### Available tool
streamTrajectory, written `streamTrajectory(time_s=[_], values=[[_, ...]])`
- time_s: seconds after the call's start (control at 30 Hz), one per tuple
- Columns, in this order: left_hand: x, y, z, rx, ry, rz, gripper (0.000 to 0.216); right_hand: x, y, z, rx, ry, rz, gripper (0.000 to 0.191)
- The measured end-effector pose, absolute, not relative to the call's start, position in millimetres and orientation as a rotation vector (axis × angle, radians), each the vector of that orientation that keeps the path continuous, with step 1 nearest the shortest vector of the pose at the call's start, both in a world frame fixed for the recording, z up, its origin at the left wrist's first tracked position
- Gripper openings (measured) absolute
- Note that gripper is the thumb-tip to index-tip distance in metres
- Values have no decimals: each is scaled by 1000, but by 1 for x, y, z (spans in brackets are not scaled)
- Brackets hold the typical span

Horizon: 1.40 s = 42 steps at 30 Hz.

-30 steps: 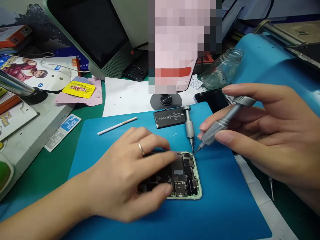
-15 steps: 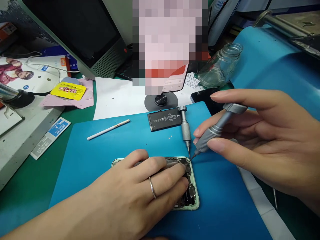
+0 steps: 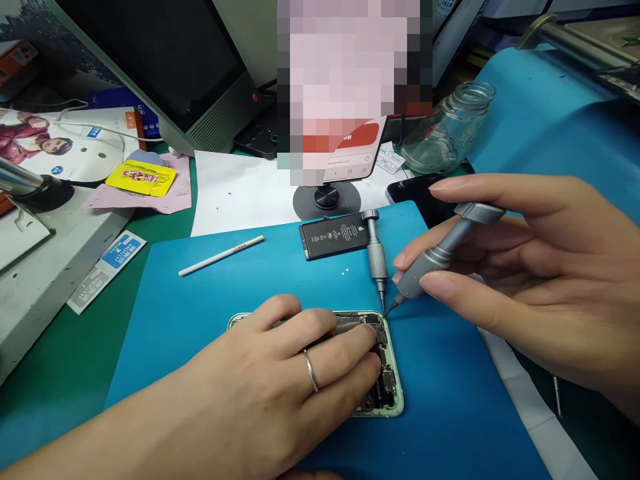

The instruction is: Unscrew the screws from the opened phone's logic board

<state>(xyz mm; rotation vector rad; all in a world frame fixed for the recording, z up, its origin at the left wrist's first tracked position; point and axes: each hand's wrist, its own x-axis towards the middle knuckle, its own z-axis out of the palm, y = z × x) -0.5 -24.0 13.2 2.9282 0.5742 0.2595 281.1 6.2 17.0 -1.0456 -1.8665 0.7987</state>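
While the left hand (image 3: 280, 380) lies flat over the opened phone (image 3: 385, 380), fingers together and pressing down on its exposed board rather than gripping anything, the right hand (image 3: 525, 267) is clamped on a grey screwdriver (image 3: 440, 253), thumb and fingers pinched round the knurled barrel and the forefinger laid over its cap. From the head camera, the only view, the driver slants down toward the phone's top right corner, and its tip sits at or just off the pale green frame there; whether it is seated in a screw is too small to tell. Judging from this, the step in hand is working a screw at that corner, and the next move calls for a steady, upright tip and a phone that does not slide on the blue mat (image 3: 210, 280).

A second screwdriver (image 3: 376, 257) lies just beyond the phone, its point nearly meeting the held one. Farther behind the phone rest a black battery (image 3: 333, 237), two tiny screws (image 3: 345, 271) and a white stick (image 3: 223, 255). A glass jar (image 3: 447, 130) stands well behind the phone, to its right.
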Motion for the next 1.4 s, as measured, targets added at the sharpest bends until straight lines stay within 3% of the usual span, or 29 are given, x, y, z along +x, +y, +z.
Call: streamTrajectory(time_s=[0.7, 0.97, 1.07, 1.4], values=[[0, -26, 16, 2912, 600, 174, 63, 284, 8, 16, -1040, -1827, 845, 56], [3, -24, -6, 3046, 562, 388, 41, 289, 7, 13, -871, -1895, 721, 76], [6, -24, -23, 3046, 559, 687, 34, 293, 5, 14, -860, -1942, 611, 84], [6, -21, -37, 3106, 541, 685, 32, 296, 5, 12, -767, -2087, 357, 90]])
